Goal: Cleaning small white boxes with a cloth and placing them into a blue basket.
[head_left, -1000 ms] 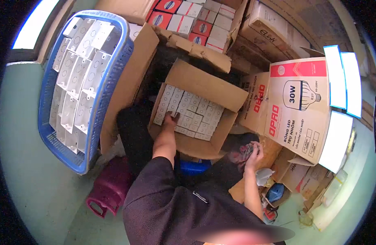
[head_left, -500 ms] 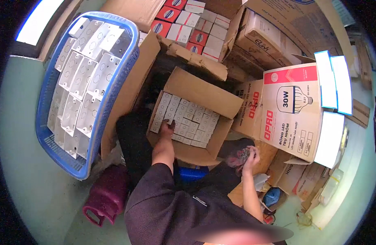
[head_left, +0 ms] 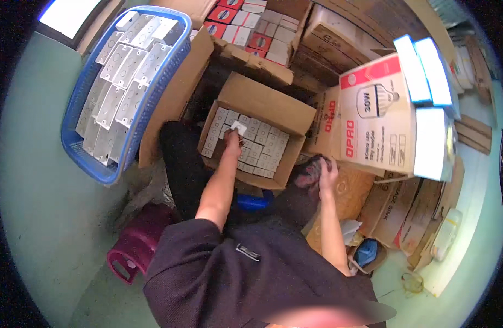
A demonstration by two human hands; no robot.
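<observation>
In the open cardboard carton (head_left: 265, 94) lie rows of small white electrical junction boxes (head_left: 262, 145), packed close together. My left hand (head_left: 233, 141) reaches into the carton, its fingers closed on one white junction box (head_left: 239, 127) tilted up above the others. A dark gap shows in the rows beside that hand. My right hand (head_left: 328, 177) is at the carton's right, its fingers curled at a dark thing with pinkish-red patches (head_left: 308, 177) by my dark-clad leg. Whether that is a glove or a sock, I cannot tell.
A blue plastic basket (head_left: 71, 143) of larger white junction boxes stands at the left. Behind is a carton of red and white packets (head_left: 243, 34). A light bulb carton (head_left: 374, 123) stands at the right. A maroon gas cylinder (head_left: 145, 235) is at the lower left.
My left hand has lifted a white junction box out of its row, where a dark gap now shows. My view has shifted, and my right hand remains by the dark, pinkish-red thing.
</observation>
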